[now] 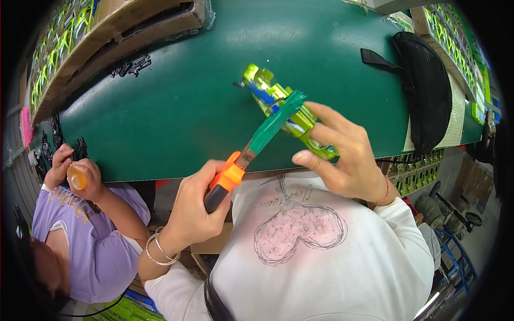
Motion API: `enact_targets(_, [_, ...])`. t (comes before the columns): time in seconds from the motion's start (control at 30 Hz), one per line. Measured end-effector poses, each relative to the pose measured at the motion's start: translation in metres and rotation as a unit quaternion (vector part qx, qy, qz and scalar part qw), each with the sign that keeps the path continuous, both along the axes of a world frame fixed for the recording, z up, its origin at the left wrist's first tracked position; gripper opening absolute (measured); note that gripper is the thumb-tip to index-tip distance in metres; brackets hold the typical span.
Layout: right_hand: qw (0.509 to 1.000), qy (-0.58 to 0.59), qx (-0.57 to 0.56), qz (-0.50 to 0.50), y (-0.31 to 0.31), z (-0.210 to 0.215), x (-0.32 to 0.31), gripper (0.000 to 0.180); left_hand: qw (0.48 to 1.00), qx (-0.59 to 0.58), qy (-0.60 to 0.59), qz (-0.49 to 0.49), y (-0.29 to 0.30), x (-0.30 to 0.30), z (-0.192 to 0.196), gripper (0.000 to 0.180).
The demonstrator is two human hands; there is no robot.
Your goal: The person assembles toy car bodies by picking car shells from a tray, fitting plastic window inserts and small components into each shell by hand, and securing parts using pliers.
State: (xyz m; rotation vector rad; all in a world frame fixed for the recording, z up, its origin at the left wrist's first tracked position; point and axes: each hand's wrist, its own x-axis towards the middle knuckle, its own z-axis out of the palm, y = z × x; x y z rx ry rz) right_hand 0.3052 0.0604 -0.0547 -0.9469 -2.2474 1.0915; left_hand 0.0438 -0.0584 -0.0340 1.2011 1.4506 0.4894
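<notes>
My left hand (201, 206) is closed around the orange and black handle of a knife-like tool (229, 180). Green tape wraps most of its metal blade, which points up and to the right. A shiny yellow-green plastic part (310, 134) with a blue strip is in my right hand (348, 155), pinched near its lower end, where it has a ring shape. The taped blade crosses in front of this part; whether the two touch, I cannot tell. Both hands are above the near edge of the green table (193, 117).
A co-worker's hands (80, 174) hold a tool with a yellow-orange handle, beside several black pieces (56, 131). More black pieces (131, 66) lie near a cardboard box (107, 37) of green parts. A black bag (425, 91) lies on the right, near another tray (450, 48) of green parts.
</notes>
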Motion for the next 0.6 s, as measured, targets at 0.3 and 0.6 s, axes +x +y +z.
enact_targets(0.3, [0.999, -0.001, 0.007, -0.036, 0.013, 0.004, -0.009, 0.033, 0.959, 0.180, 0.198, -0.089, 0.014, 0.004, -0.001, 0.035])
enact_targets(0.6, [0.996, 0.020, -0.042, -0.082, 0.029, 0.007, 0.008, 0.030, 0.997, -0.065, 0.039, 0.003, 0.012, 0.005, 0.011, 0.059])
